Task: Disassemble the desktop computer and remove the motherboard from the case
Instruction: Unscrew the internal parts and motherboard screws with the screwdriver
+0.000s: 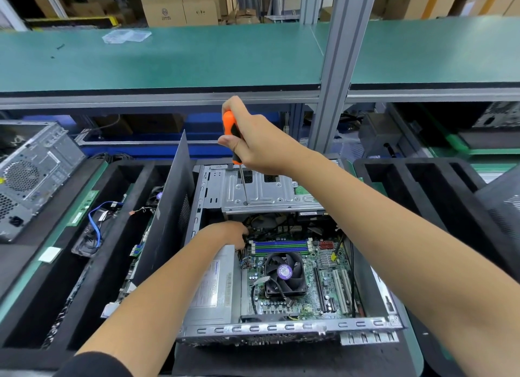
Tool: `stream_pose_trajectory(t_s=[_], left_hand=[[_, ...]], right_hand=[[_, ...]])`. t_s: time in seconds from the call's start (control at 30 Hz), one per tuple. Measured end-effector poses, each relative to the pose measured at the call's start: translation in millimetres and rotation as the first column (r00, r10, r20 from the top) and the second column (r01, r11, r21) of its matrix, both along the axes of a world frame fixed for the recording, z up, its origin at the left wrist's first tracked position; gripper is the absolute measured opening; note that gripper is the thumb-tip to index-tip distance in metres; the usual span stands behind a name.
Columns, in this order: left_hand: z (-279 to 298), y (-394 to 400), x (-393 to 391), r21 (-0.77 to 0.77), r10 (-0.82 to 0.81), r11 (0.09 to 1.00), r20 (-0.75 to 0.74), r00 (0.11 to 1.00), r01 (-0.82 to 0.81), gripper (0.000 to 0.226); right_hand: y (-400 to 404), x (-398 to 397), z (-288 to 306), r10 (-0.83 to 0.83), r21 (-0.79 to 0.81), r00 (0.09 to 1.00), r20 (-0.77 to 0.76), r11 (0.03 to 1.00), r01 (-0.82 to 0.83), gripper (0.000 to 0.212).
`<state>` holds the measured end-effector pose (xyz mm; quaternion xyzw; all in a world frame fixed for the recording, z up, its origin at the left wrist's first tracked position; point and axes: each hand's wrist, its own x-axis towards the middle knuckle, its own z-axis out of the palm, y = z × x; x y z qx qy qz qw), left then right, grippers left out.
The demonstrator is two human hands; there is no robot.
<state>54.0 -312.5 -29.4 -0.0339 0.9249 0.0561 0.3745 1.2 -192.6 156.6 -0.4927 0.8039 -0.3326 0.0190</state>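
Note:
An open desktop case [281,327] lies on its side in front of me. Inside it sits the green motherboard [323,278] with a black CPU fan [284,272] and a silver power supply [213,286] on its left. My right hand [253,140] grips an orange and black screwdriver [231,131] held upright, its tip on a screw in the metal drive cage [270,193]. My left hand [230,233] reaches down between the power supply and the cage, its fingers curled among the cables there; what they hold is hidden.
A black side panel [168,207] stands upright against the case's left side. Black foam trays [56,264] on the left hold removed parts and a blue cable [95,221]. Another tower case [31,174] sits at far left. A vertical aluminium post [334,81] rises behind.

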Motion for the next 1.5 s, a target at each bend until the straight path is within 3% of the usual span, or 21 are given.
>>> stream_pose_trajectory(t_s=[0.47, 0.67, 0.87, 1.17, 1.5], left_hand=[[9.0, -1.8, 4.7, 0.107, 0.02, 0.994, 0.004, 1.0, -0.021, 0.056], [2.7, -2.6, 3.2, 0.086, 0.019, 0.996, 0.071, 0.997, -0.025, 0.031], [1.3, -3.6, 1.5, 0.078, -0.025, 0.997, 0.112, 0.993, 0.016, 0.042], [-4.7, -1.4, 1.2, 0.052, 0.117, 0.991, 0.083, 0.99, -0.121, 0.045], [-2.3, -0.5, 1.6, 0.061, 0.123, 0.989, 0.134, 0.983, -0.132, 0.072]], right_hand=[[5.5, -6.3, -4.5, -0.035, -0.056, 0.998, 0.047, 0.998, 0.037, 0.028], [5.4, -5.7, -7.3, -0.021, -0.048, 0.999, 0.034, 0.999, 0.023, 0.027], [6.4, -8.5, -12.4, -0.026, -0.062, 0.999, 0.042, 0.998, 0.028, 0.028], [4.7, -10.4, -14.3, -0.001, -0.036, 0.999, 0.046, 0.999, 0.002, 0.028], [6.0, -8.1, -10.5, 0.017, -0.011, 0.999, 0.048, 1.0, -0.016, 0.03]])
